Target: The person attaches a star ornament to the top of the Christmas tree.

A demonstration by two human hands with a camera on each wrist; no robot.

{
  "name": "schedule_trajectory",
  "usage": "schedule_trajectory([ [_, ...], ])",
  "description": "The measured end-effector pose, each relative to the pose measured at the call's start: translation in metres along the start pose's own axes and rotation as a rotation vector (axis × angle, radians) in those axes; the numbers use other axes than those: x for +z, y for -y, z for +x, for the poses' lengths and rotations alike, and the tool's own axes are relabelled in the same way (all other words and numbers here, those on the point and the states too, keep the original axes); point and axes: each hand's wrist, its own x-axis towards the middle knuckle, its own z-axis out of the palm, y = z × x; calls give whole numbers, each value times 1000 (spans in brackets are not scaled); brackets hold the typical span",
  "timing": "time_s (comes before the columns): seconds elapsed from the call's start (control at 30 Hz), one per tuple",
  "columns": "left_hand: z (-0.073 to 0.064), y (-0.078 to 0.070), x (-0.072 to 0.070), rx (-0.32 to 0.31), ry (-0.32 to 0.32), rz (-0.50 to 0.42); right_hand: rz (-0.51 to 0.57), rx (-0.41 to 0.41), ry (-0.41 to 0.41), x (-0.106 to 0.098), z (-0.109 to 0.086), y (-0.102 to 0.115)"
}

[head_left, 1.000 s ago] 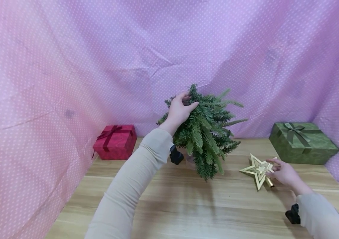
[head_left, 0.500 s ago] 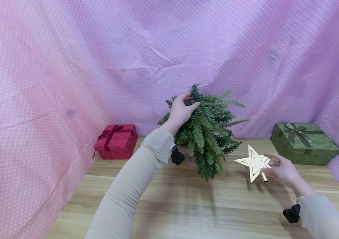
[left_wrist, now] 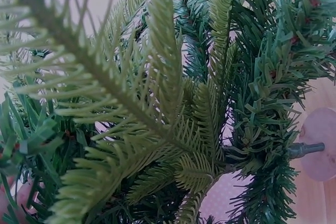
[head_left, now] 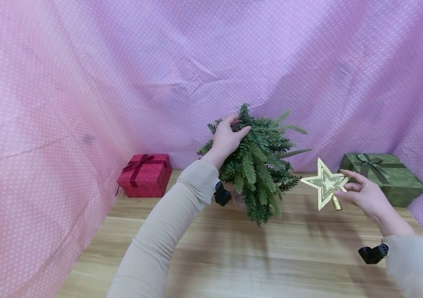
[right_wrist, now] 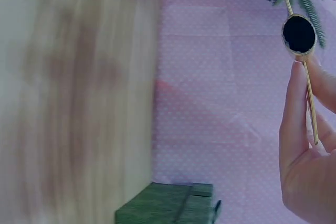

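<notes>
Near its top, an artificial Christmas tree (head_left: 258,161) is gripped by my left hand (head_left: 225,138), with thumb and fingers around the upper branches. Needles hide parts of those fingers. Green sprigs (left_wrist: 168,124) fill the left wrist view, where a thin stem (left_wrist: 307,150) runs to a pale round base (left_wrist: 317,163). My right hand (head_left: 369,199) pinches a gold star tree topper (head_left: 328,183) by its right-hand point, holding it above the table. Seen edge-on in the right wrist view, the star shows the dark open end of its tube (right_wrist: 299,34).
A red gift box (head_left: 146,178) with a dark ribbon sits at the back left of the wooden table (head_left: 211,256). Behind my right hand stands a green gift box (head_left: 394,178) with a bow. Pink dotted cloth (head_left: 204,49) hangs at the back and sides.
My right hand has lifted the star topper off the table, first slightly left, then up and back to the right. My left hand keeps its grip on the tree.
</notes>
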Motion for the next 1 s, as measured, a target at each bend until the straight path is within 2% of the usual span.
schedule_trajectory([
  [0.17, -2, -1, 0, 0, 1, 10, 256, -31, 33, -5, 2, 8],
  [0.3, -4, -3, -1, -6, 1, 10, 455, -100, 138, -2, 1, 14],
  [0.37, -5, -4, -1, -6, 0, 7, 489, -125, 188, 2, 2, 18],
  [0.43, -5, -4, -1, -3, -1, 4, 478, -144, 207, 7, 2, 23],
  [0.53, -5, -3, -1, -1, -2, 0, 425, -163, 193, 15, 4, 32],
  [0.73, -5, -3, 0, -5, 2, 6, 429, -193, 177, 27, 8, 52],
  [1.0, -4, -2, -1, -8, 0, 15, 427, -191, 149, 41, 13, 73],
])
